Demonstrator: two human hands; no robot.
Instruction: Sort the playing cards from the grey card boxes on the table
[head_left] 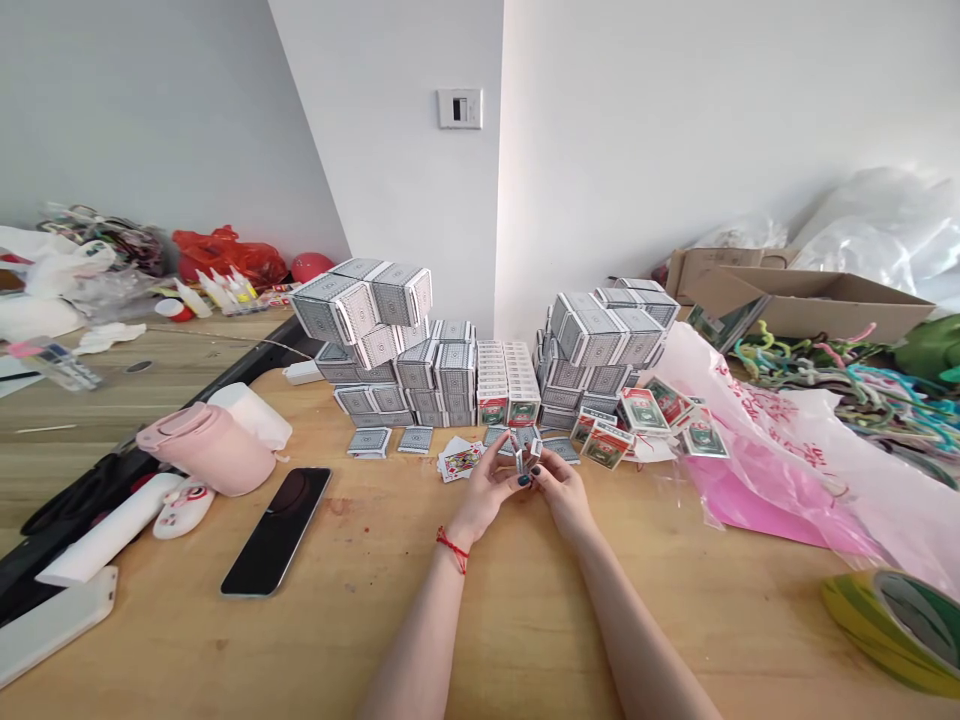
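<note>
My left hand [486,490] and my right hand [559,488] meet at the middle of the table, both closed on folded playing cards [525,455] held between the fingertips. Just left of them lie loose face-up playing cards [459,460]. Small piles of grey-backed cards [369,442] rest along the front of the stacks. Behind stand blocks built of folded cards, one stack [375,340] on the left and another [607,345] on the right. Between these, two rows of card boxes [508,380] are lined up. More red and green card boxes [606,444] sit to the right.
A black phone [276,532], a pink tumbler [210,450] and a white mouse [184,507] lie on the left. On the right are a pink and white plastic bag [780,480], a roll of yellow tape [896,625], a cardboard box [817,292] and coloured fuzzy stems [840,375].
</note>
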